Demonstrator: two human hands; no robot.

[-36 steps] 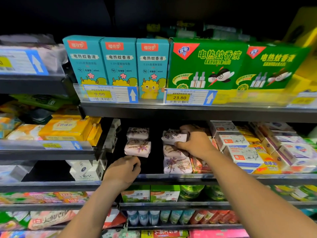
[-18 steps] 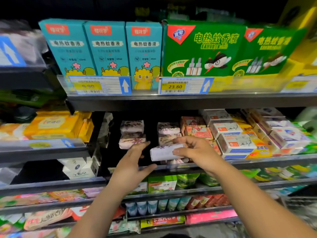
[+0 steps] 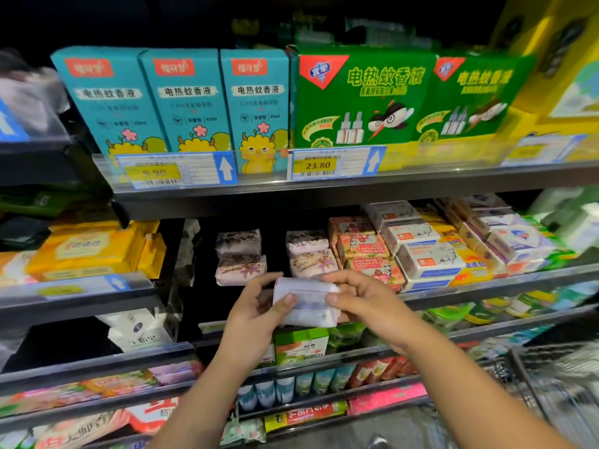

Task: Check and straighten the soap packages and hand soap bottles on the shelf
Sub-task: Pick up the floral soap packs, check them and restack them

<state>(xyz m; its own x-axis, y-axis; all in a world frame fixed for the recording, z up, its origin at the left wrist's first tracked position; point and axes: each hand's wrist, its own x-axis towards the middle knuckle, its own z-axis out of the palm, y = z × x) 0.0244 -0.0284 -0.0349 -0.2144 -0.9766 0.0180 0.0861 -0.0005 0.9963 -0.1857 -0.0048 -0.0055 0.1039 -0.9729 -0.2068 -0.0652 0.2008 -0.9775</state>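
Both hands, left (image 3: pixel 256 314) and right (image 3: pixel 363 299), grip one soap package (image 3: pixel 306 303) between them.

Three teal boxes (image 3: pixel 186 102) stand at eleven o'clock and two green boxes (image 3: pixel 359 95) at one o'clock, with two yellow price tags (image 3: pixel 316 165) below them. Four floral soap packages (image 3: pixel 241 268) lie near the centre, in two stacks of two. One pale soap package (image 3: pixel 304 303) sits at six o'clock from them, between two hands, the left hand (image 3: pixel 256 315) and the right hand (image 3: pixel 363 299).
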